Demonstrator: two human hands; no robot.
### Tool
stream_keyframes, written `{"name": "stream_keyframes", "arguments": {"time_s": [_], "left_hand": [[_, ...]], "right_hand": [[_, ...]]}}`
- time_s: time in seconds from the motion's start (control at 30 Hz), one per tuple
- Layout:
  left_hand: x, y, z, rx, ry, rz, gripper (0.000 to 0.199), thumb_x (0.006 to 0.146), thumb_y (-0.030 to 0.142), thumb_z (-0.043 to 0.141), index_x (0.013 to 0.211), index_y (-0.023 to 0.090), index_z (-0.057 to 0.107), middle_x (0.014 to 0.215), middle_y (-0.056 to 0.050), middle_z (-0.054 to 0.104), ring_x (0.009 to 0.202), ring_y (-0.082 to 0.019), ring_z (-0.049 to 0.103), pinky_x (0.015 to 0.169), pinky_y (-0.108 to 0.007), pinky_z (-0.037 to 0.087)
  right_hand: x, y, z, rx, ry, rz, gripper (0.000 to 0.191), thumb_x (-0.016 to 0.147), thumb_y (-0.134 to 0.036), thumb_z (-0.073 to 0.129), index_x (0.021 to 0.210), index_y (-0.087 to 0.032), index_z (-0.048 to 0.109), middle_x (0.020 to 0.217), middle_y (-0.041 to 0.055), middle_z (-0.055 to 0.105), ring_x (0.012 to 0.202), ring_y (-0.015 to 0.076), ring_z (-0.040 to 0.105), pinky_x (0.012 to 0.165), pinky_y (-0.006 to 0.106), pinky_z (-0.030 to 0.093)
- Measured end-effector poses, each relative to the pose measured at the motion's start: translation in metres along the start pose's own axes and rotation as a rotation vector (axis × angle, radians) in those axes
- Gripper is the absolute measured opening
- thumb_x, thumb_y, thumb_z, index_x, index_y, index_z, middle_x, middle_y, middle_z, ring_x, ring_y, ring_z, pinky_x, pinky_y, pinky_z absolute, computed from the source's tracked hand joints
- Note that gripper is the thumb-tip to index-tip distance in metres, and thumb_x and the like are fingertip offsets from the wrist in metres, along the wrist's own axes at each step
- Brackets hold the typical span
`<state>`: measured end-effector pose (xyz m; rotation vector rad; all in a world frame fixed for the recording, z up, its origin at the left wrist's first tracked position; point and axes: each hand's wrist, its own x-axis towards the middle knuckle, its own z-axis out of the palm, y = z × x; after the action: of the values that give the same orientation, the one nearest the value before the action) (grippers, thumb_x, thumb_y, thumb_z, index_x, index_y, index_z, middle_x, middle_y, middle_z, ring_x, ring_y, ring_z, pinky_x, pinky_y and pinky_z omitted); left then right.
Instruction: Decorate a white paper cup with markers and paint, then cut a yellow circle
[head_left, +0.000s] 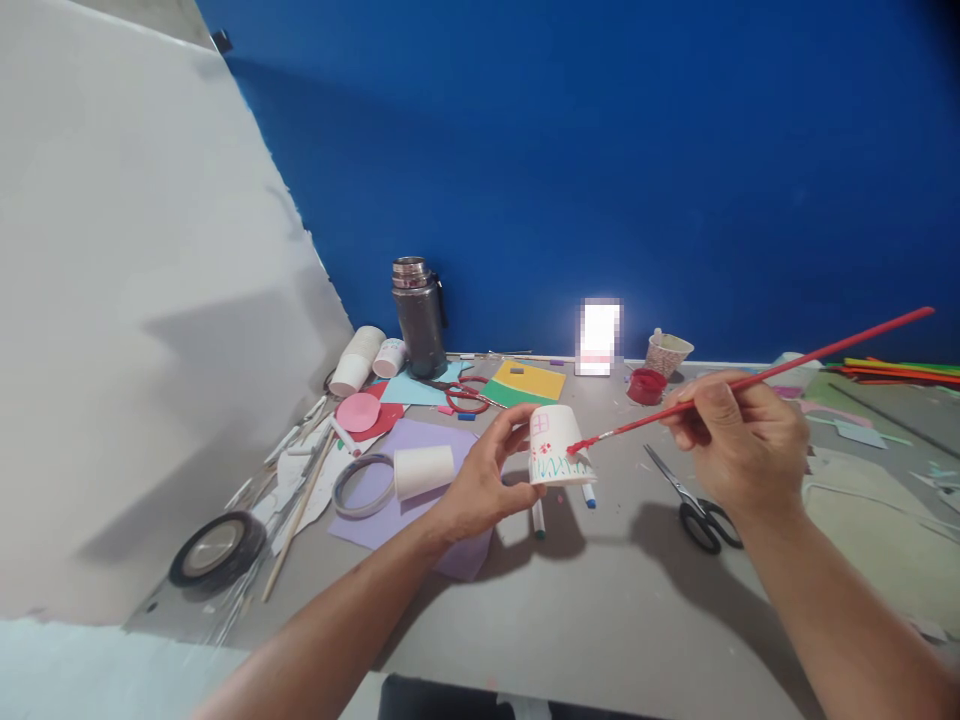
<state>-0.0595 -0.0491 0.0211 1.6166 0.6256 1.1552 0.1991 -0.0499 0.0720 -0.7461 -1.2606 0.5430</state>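
My left hand (495,470) grips a white paper cup (556,432) upside down, above the table. On the cup's side are a pink window outline, red dots and green grass-like strokes. My right hand (742,440) is closed around a long red paintbrush (810,357), whose red-loaded tip touches the cup wall near its lower right. Beneath the cup lie a green-capped marker (538,520) and a blue-capped marker (589,495). Black-handled scissors (694,510) rest on the table just left of my right forearm. An open pot of red paint (646,386) stands behind.
A dark metal flask (420,320), a glowing phone (599,335) and a patterned paper cup (667,353) line the blue wall. To the left are tape rolls (217,552), a lying white cup (424,471) on purple paper (457,560), and red-handled scissors (466,394). Colourful sticks (900,370) lie far right.
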Motion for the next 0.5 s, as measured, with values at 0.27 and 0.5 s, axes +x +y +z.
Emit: {"name": "stream_keyframes", "arguments": {"time_s": [0.27,0.5], "left_hand": [[0.0001,0.0053,0.0029,0.001,-0.003,-0.015,0.073,0.072,0.01,0.079,0.139,0.027,0.055,0.147,-0.01,0.059,0.141,-0.034,0.056,0.122,-0.055,0.04],[0.0002,0.0037,0.0026,-0.04,0.004,-0.016,0.071,0.073,0.012,0.082,0.138,0.027,0.058,0.148,-0.011,0.059,0.141,-0.036,0.056,0.122,-0.054,0.039]], "right_hand": [[-0.0003,0.0014,0.0014,-0.003,-0.024,-0.002,0.029,0.098,-0.044,0.075,0.079,-0.022,0.075,0.062,-0.0002,0.07,0.046,0.0115,0.056,0.043,0.027,0.042],[0.0004,0.0,-0.0007,-0.023,-0.011,-0.01,0.031,0.099,-0.046,0.074,0.08,-0.022,0.075,0.062,-0.0004,0.069,0.047,0.0107,0.056,0.044,0.027,0.043]]}}
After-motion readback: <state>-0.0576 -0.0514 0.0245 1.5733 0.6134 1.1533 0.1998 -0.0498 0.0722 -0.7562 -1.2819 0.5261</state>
